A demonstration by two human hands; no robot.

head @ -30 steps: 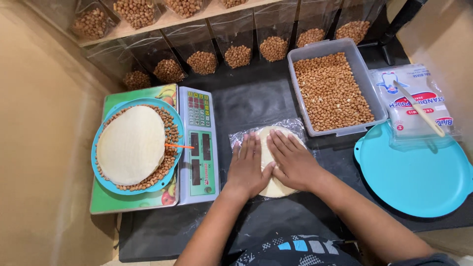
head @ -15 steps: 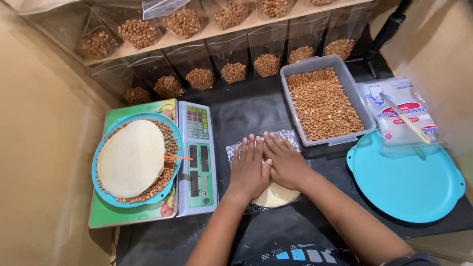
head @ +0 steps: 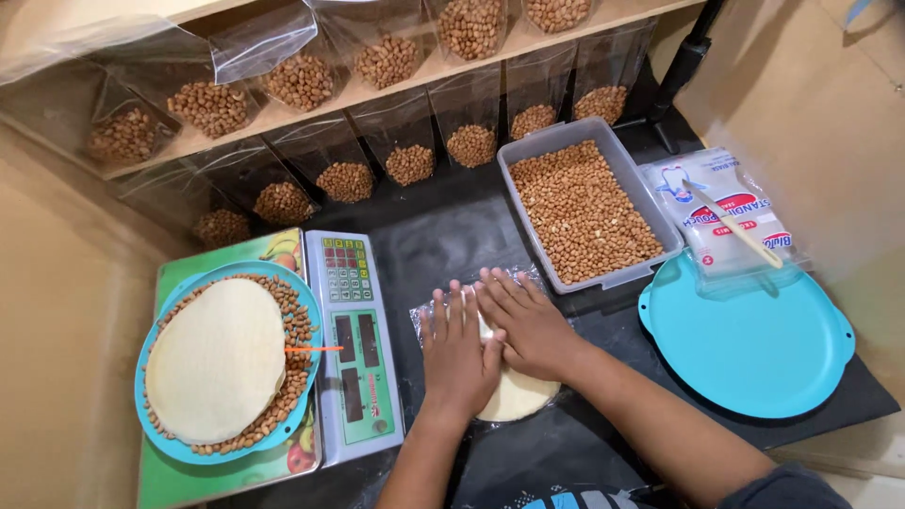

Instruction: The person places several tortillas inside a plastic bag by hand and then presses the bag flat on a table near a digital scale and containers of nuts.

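Note:
Both my hands lie flat, side by side, on a clear plastic pouch (head: 426,316) that holds a pale round disc (head: 517,396) on the black table top. My left hand (head: 455,351) presses the pouch's left half, fingers together and pointing away from me. My right hand (head: 521,322) rests over the right half, touching the left hand at the thumb. Most of the pouch is hidden under my hands.
At left, a digital scale (head: 353,344) carries a blue plate (head: 179,443) of peanuts topped by a pale round disc (head: 215,360). A grey tub of peanuts (head: 583,203) stands behind the hands. An empty blue plate (head: 749,344) and a stack of pouches (head: 721,212) sit right. Filled bags (head: 344,179) line the shelves.
The view has dropped closer and shifted, showing more of the shelves. My hands have stayed pressed on the pouch, sliding slightly toward its far end.

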